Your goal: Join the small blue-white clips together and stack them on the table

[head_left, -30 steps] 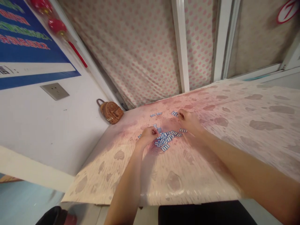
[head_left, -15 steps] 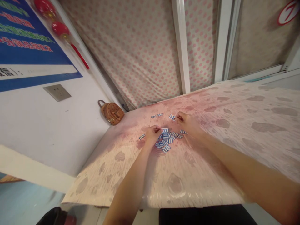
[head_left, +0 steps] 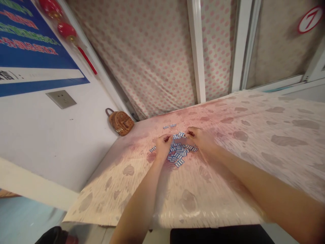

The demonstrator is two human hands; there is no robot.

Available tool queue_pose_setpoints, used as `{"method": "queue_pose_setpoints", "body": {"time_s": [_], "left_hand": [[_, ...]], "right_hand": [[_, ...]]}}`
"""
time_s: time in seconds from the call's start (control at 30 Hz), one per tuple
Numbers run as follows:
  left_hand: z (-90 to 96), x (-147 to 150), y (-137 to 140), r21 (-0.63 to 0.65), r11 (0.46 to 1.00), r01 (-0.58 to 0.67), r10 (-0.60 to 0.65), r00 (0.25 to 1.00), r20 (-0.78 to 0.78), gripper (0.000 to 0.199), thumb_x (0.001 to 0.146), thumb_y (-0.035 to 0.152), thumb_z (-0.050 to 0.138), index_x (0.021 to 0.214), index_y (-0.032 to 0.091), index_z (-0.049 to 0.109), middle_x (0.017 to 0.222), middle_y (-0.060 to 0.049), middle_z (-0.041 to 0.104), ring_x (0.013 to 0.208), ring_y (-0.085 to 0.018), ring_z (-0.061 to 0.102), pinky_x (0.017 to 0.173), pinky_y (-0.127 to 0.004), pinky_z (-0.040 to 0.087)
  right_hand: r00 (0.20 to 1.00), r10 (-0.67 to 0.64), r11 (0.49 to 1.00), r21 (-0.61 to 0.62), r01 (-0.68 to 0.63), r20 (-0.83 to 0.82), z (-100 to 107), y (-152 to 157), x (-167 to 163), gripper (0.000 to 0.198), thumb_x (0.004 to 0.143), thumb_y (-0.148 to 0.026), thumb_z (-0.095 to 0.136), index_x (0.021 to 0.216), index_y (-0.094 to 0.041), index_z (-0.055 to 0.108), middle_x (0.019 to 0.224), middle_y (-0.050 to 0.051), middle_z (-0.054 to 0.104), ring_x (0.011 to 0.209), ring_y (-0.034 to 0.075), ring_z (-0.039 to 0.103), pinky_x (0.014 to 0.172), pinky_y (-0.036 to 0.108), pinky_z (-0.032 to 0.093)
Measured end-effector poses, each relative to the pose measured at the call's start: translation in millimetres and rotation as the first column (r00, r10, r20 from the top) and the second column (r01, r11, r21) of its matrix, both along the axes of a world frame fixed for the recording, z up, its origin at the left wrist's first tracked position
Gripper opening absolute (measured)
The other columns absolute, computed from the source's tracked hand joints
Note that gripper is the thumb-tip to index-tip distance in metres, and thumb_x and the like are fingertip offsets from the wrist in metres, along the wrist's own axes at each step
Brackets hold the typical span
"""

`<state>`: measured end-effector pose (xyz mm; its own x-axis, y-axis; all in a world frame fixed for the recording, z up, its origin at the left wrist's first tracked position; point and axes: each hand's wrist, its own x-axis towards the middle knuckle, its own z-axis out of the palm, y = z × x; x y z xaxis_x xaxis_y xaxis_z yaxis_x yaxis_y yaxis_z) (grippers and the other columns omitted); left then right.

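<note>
A: Pcs where?

B: Loose pile [head_left: 178, 149] on the table, betw. the wearer's hands & a bit nearer the body. Short row [head_left: 169, 126] farther back; one stray pc [head_left: 152, 149] just L of the L hand [head_left: 163, 144].

A: Fingers?

B: L thumb + index nearly closed, pinching the edge of one pc, the L strip [head_left: 175, 137]. R hand [head_left: 199, 135] same – tips drawn tight on the end of the R strip [head_left: 181, 134]. Strips side by side; can't tell if they touch. Other fingers curled in, detail too small to read.

A: Handling, your guess?

B: V. light, prob. stiff, plastic or card – can't confirm. Slick faces likely, so apt to skate on the cloth. Doubt they'd break easily; thin ends might bend. Best hold: short end or edge, thumb & index, approx. level. Pile overlaps, so lift from the rim or neighbours drag.

A: Shapes, textures?

B: Pcs small, flat, oblong; pale bars, blue borders. Tablecloth [head_left: 188, 217] pale w/ greyish blotches & fine streaks, pink cast mid-table, shiny at the front edge, looks like plastic. Brown bag [head_left: 121, 122] at the wall: rounded, studded, glossy, leather-like. Curtain [head_left: 157, 51] behind: soft folds, pink dots.
</note>
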<state>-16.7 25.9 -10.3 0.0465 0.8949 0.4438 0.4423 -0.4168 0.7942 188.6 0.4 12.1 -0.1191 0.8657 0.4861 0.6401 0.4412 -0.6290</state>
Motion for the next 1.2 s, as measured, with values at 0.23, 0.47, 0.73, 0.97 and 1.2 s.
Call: {"method": "queue_pose_setpoints", "body": {"time_s": [0.23,0.47,0.73,0.97,1.2], "left_hand": [[5.0,7,-8,0.050,0.996,0.070,-0.071,0.997,0.015,0.017,0.085,0.025,0.062,0.089,0.016,0.075,0.088,-0.004,0.075,0.079,-0.017,0.069,0.072,-0.026,0.053],[6.7,7,-12,0.043,0.993,0.106,-0.107,0.994,0.016,0.017,0.085,0.025,0.062,0.092,0.017,0.076,0.089,-0.004,0.076,0.081,-0.018,0.070,0.073,-0.026,0.054],[4.4,8,-13,0.026,0.987,0.157,-0.157,0.987,0.027,0.019,0.086,0.028,0.063,0.092,0.017,0.077,0.090,-0.005,0.076,0.081,-0.019,0.069,0.072,-0.026,0.053],[3.6,9,-13,0.014,0.987,0.159,-0.159,0.987,0.005,0.021,0.087,0.030,0.063,0.094,0.017,0.077,0.091,-0.006,0.076,0.080,-0.019,0.069,0.068,-0.026,0.051],[5.5,11,-13,-0.005,0.987,0.161,-0.160,0.984,0.077,0.020,0.084,0.030,0.064,0.090,0.015,0.077,0.086,-0.006,0.075,0.077,-0.018,0.069,0.070,-0.026,0.051]], "right_hand": [[0.995,0.022,0.999,0.024,-0.025,0.100,-4,3,-2,0.010,0.083,-0.024,0.055,0.075,-0.019,0.059,0.076,0.002,0.061,0.068,0.014,0.052,0.061,0.025,0.032],[0.992,0.011,1.000,0.026,-0.014,0.130,-3,0,-5,0.008,0.083,-0.022,0.056,0.076,-0.020,0.056,0.078,0.003,0.060,0.069,0.014,0.052,0.061,0.025,0.032],[0.988,-0.007,0.999,0.049,0.000,0.154,-6,3,-5,0.009,0.085,-0.023,0.057,0.076,-0.020,0.055,0.081,0.003,0.060,0.071,0.015,0.054,0.064,0.026,0.035],[0.985,-0.016,0.998,0.058,0.006,0.173,-6,1,-6,0.009,0.085,-0.022,0.056,0.076,-0.020,0.055,0.080,0.003,0.060,0.070,0.015,0.054,0.063,0.026,0.034],[0.994,-0.010,1.000,0.010,0.009,0.107,-4,-2,-7,0.010,0.084,-0.022,0.061,0.093,-0.020,0.057,0.082,0.002,0.061,0.072,0.016,0.056,0.063,0.026,0.037]]}}
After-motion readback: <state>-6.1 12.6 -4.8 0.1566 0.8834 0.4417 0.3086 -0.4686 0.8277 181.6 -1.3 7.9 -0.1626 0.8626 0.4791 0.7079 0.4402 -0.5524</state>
